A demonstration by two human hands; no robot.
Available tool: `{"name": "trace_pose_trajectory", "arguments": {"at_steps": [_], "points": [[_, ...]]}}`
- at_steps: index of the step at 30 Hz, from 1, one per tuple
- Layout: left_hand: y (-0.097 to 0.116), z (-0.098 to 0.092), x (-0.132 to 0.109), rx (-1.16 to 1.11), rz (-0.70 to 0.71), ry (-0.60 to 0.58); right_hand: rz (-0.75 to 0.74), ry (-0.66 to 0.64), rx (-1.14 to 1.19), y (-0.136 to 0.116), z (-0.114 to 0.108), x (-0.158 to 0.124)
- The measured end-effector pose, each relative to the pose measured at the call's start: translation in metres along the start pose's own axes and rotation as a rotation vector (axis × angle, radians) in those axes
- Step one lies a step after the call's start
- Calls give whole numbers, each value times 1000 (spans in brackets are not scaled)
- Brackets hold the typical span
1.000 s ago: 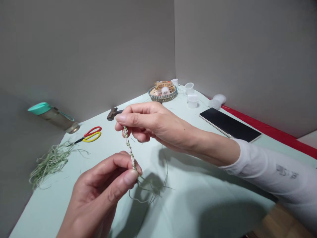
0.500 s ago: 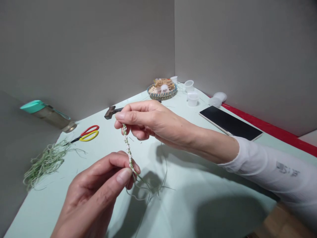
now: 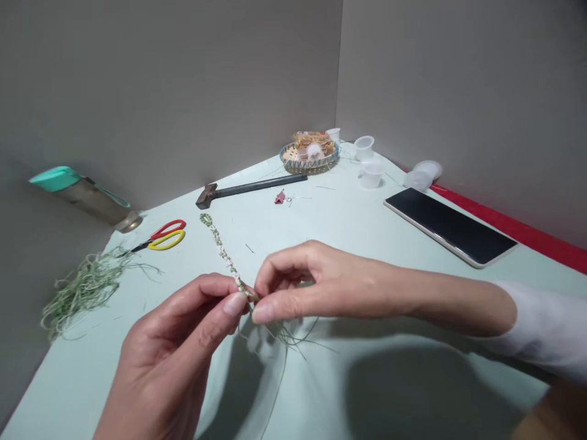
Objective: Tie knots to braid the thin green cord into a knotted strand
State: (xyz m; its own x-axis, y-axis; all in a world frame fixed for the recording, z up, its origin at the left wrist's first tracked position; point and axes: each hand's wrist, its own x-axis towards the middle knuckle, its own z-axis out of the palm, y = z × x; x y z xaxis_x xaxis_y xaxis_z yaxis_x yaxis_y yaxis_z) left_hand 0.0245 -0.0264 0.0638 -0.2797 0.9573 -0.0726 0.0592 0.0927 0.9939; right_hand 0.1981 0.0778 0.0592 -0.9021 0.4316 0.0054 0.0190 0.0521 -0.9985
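Note:
A thin green-and-white braided cord (image 3: 221,249) leans up and to the left, with a small green loop at its top. My left hand (image 3: 178,342) pinches its lower part between thumb and forefinger. Close against those fingertips, my right hand (image 3: 321,282) has thumb and forefinger closed around the strands where the braid ends; the exact grip is partly hidden. Loose green and pale strands (image 3: 293,338) trail below my right hand over the table.
On the pale table (image 3: 316,397) lie scissors (image 3: 167,235), a bundle of green strands (image 3: 85,293), a hammer (image 3: 257,184), a pink binder clip (image 3: 280,197) and a phone (image 3: 449,226). Farther back are a basket (image 3: 309,164), plastic cups (image 3: 370,175) and a bottle (image 3: 87,195).
My right hand has let go of the braid's top and come down to its lower end beside my left fingers. The loop, hammer handle and binder clip now show.

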Motion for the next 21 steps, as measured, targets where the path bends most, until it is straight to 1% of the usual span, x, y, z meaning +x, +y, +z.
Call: {"name": "trace_pose_trajectory", "arguments": {"at_steps": [3, 6, 9, 12, 15, 20, 21], "points": [[-5, -1, 2, 5, -38, 68, -12, 24, -35, 7, 5, 2], [-3, 1, 7, -8, -92, 139, -9, 55, -74, 9, 5, 5], [-1, 5, 12, -15, -127, 154, 3, 54, -21, 10, 5, 5], [-1, 6, 15, -9, -148, 135, 53, 37, 93, 8, 8, 3], [-4, 4, 12, 6, -172, 98, 119, 36, 182, 6, 11, 1], [-12, -3, 4, 15, -220, -41, 152, 78, 197, 8, 13, 0], [-12, -2, 3, 15, -228, -53, 159, 91, 195, 9, 12, 0]]}}
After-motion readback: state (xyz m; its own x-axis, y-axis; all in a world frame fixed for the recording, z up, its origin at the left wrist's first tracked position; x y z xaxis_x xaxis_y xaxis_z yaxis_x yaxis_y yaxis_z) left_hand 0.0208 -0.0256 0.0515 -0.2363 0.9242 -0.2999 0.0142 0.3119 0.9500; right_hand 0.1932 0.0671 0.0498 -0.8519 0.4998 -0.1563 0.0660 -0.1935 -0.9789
